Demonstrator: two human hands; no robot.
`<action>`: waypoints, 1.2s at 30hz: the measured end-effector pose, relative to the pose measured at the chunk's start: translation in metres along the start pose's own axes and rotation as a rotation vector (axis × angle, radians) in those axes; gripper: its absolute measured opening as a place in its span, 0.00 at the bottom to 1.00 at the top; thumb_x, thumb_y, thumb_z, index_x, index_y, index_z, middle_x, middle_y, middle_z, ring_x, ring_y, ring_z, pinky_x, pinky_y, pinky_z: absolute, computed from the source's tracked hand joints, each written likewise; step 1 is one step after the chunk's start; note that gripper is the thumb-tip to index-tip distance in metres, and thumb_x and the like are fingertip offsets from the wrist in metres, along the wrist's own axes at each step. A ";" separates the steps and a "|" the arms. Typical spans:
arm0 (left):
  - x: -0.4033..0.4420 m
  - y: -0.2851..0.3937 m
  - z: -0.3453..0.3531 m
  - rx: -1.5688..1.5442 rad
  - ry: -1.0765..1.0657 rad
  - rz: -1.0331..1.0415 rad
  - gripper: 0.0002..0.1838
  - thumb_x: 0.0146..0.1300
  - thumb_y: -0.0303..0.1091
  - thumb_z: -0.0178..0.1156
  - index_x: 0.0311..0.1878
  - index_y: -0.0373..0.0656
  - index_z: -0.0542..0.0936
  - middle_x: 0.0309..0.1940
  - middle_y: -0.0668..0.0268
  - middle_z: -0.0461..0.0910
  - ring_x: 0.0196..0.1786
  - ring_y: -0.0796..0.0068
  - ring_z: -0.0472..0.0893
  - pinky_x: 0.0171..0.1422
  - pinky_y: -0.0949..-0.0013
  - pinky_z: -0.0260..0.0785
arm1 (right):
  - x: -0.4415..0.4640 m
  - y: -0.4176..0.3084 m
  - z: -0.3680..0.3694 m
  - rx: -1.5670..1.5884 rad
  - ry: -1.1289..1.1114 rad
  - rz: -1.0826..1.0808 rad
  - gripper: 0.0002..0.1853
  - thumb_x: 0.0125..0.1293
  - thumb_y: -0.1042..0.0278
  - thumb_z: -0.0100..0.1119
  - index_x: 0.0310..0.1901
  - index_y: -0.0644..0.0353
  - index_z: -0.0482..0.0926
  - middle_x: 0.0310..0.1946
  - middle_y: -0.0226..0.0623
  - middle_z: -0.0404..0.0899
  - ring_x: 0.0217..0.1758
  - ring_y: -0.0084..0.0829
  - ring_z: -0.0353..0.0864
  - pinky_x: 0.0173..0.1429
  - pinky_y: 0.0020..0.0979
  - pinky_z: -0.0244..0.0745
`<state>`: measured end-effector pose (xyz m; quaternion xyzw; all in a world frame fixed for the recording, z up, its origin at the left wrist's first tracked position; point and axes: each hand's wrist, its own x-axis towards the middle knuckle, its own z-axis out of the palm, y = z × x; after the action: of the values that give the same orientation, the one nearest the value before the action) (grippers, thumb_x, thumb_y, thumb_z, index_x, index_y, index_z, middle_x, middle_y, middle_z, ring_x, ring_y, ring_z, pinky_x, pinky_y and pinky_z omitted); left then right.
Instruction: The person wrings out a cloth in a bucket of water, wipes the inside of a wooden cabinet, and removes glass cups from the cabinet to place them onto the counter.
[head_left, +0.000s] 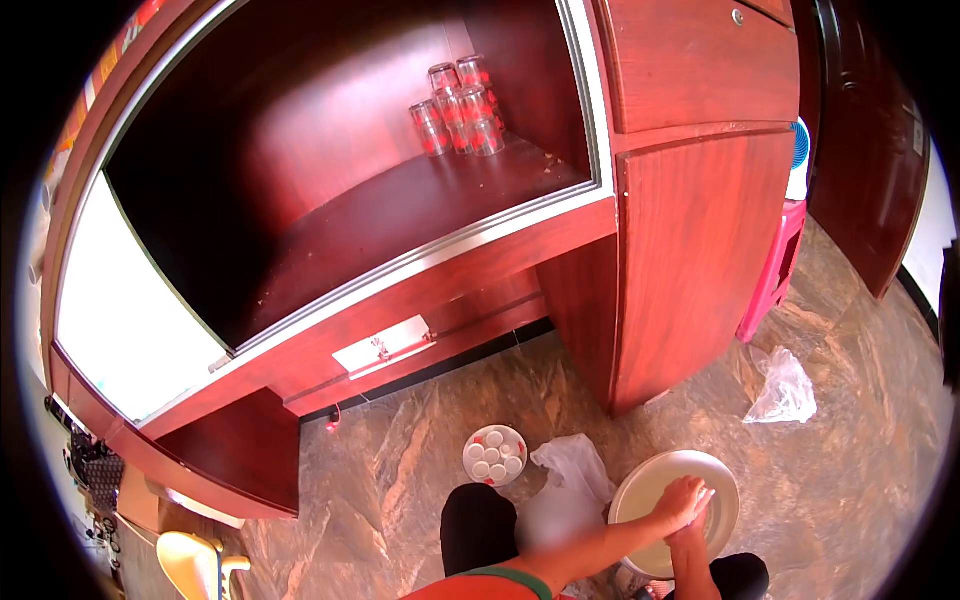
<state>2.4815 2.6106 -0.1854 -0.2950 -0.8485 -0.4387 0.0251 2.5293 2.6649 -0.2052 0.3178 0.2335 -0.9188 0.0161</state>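
Both hands are together over a wide, pale basin (727,480) on the floor, which seems to hold liquid. My left hand (682,500) reaches in from the left with its fingers closed, pressed against the other hand. Partly hidden beneath it is my right hand (692,530), also closed, its forearm rising from the bottom of the view. Something whitish shows at the fingertips, but I cannot make out whether it is a cloth or glare. Left of the basin lies a crumpled white plastic bag (575,465). Beyond it sits a round tray (495,430) of several small white round pieces.
Ahead stands a red-brown wooden cabinet (700,250) with an open shelf (400,215), where several stacked glasses (485,137) stand. Another plastic bag (783,387) lies on the floor at right, near a pink stool (772,275). A yellow chair (190,565) is at lower left.
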 end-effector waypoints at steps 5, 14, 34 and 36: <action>0.005 0.003 -0.001 -0.033 -0.022 -0.197 0.14 0.60 0.40 0.51 0.30 0.37 0.73 0.26 0.49 0.76 0.32 0.49 0.76 0.38 0.52 0.67 | 0.005 0.008 -0.010 -0.195 0.116 -0.097 0.26 0.63 0.42 0.39 0.48 0.57 0.72 0.41 0.38 0.75 0.42 0.34 0.76 0.44 0.34 0.71; 0.020 -0.073 0.030 -0.893 -0.054 -0.853 0.23 0.62 0.56 0.45 0.35 0.44 0.76 0.31 0.64 0.78 0.35 0.63 0.78 0.34 0.58 0.67 | -0.017 -0.013 -0.005 -1.069 0.222 -0.390 0.30 0.67 0.44 0.36 0.50 0.68 0.70 0.40 0.43 0.76 0.42 0.32 0.75 0.47 0.29 0.69; 0.043 0.108 -0.430 0.148 0.397 0.452 0.33 0.55 0.40 0.61 0.59 0.33 0.60 0.55 0.44 0.60 0.60 0.49 0.62 0.61 0.58 0.59 | -0.184 -0.083 0.352 -0.428 -0.822 -0.244 0.34 0.47 0.51 0.61 0.52 0.67 0.67 0.39 0.52 0.76 0.34 0.49 0.78 0.32 0.47 0.78; 0.030 0.125 -0.484 0.253 0.517 0.399 0.35 0.53 0.42 0.61 0.58 0.32 0.60 0.55 0.42 0.60 0.57 0.46 0.65 0.62 0.55 0.58 | -0.206 -0.090 0.409 -0.401 -0.935 -0.487 0.30 0.53 0.61 0.62 0.55 0.66 0.64 0.47 0.45 0.74 0.47 0.39 0.76 0.51 0.38 0.73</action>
<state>2.4172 2.3127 0.2123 -0.3285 -0.7874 -0.3768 0.3608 2.4421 2.5408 0.2361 -0.1954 0.4381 -0.8768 -0.0348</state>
